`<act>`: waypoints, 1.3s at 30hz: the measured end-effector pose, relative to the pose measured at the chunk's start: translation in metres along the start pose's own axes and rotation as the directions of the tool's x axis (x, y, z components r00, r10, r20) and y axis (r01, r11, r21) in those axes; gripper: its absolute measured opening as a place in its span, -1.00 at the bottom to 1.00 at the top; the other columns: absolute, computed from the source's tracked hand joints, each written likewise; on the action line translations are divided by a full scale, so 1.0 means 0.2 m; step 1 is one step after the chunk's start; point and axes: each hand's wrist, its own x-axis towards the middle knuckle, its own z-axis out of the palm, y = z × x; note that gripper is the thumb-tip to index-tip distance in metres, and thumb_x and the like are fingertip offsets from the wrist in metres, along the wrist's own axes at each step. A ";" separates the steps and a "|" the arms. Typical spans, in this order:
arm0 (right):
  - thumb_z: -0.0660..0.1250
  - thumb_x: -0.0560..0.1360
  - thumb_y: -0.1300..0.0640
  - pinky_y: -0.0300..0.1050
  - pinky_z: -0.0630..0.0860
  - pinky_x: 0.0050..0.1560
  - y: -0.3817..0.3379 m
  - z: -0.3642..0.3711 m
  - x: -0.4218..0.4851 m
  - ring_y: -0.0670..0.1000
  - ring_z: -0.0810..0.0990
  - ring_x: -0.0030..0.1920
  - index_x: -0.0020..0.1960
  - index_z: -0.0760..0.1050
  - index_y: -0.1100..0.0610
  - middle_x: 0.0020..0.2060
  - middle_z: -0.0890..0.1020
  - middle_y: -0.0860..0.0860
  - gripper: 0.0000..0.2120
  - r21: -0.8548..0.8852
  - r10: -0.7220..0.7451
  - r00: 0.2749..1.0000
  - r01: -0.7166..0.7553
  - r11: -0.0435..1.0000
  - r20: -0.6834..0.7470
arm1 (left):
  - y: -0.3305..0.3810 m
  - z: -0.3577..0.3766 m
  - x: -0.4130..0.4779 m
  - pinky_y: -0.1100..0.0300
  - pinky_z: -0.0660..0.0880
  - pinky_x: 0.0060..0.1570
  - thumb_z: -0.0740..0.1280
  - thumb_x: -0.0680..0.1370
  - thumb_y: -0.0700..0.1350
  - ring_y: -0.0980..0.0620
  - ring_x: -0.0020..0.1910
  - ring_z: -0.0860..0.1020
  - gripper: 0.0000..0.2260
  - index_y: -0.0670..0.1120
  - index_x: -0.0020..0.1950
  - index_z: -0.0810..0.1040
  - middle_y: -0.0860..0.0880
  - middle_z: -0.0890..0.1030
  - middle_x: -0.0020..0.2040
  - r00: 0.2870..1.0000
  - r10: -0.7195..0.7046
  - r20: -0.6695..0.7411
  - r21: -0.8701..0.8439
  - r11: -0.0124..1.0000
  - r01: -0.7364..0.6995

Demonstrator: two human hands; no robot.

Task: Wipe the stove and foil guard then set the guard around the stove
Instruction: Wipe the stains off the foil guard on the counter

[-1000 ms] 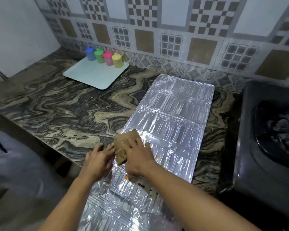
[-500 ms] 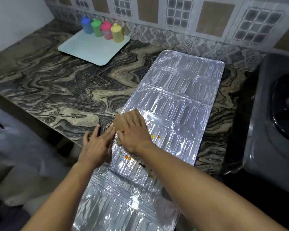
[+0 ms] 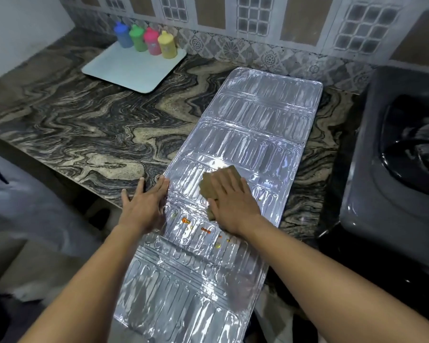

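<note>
A long embossed foil guard (image 3: 263,115) lies flat on the marbled counter (image 3: 89,134), its near end hanging past the counter's front edge. My right hand (image 3: 233,204) presses flat on a brown cloth (image 3: 209,185) in the middle of the guard. Flat at the guard's left edge lies my left hand (image 3: 144,204), fingers straight, holding the sheet down. Small orange and yellow food spots (image 3: 186,221) dot the foil just below both hands. The dark grey stove (image 3: 401,174) stands at the right, its burner well partly cut off by the frame.
A pale blue tray (image 3: 131,70) sits at the back left with several coloured bottles (image 3: 146,40) along its far side. A patterned tile wall runs behind the counter. Bare counter lies between the tray and the guard.
My right hand has slid the cloth to the right, from the guard's left edge toward its middle. My left hand has stayed at the left edge.
</note>
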 end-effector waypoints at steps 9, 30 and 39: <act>-0.21 0.68 -0.17 0.13 -0.30 0.56 0.20 -0.02 -0.22 0.04 -0.43 0.56 0.59 -0.41 0.02 0.58 -0.35 -0.03 -0.38 -0.002 0.177 0.984 -0.177 0.984 0.017 | 0.02 -0.04 -0.01 -0.44 -0.18 0.38 -0.04 0.66 0.01 -0.18 0.58 -0.15 -0.49 0.20 0.57 -0.16 0.23 -0.09 0.58 0.995 -0.012 0.098 0.011 1.000 0.011; 0.50 0.30 0.20 0.19 0.55 -0.17 0.21 -0.06 -0.45 0.36 0.58 -0.06 0.10 0.60 0.28 0.01 0.55 0.23 -0.61 -0.079 0.441 0.888 -0.452 0.888 -0.127 | 0.13 -0.09 0.00 -0.41 0.11 0.39 0.01 0.64 0.03 -0.21 0.56 0.03 -0.45 0.08 0.59 -0.12 0.14 -0.08 0.61 0.968 -0.107 0.226 0.089 0.992 0.088; 0.29 0.56 0.21 0.33 0.27 0.41 0.14 -0.36 -0.41 0.34 0.40 0.38 0.43 0.40 0.24 0.34 0.47 0.21 -0.56 -0.077 0.340 0.937 -0.334 0.939 0.082 | 0.11 -0.10 -0.02 -0.35 0.27 0.35 -0.01 0.56 0.15 -0.31 0.46 0.29 -0.43 0.02 0.55 0.04 0.05 -0.04 0.60 0.982 -0.041 0.184 0.039 0.999 0.035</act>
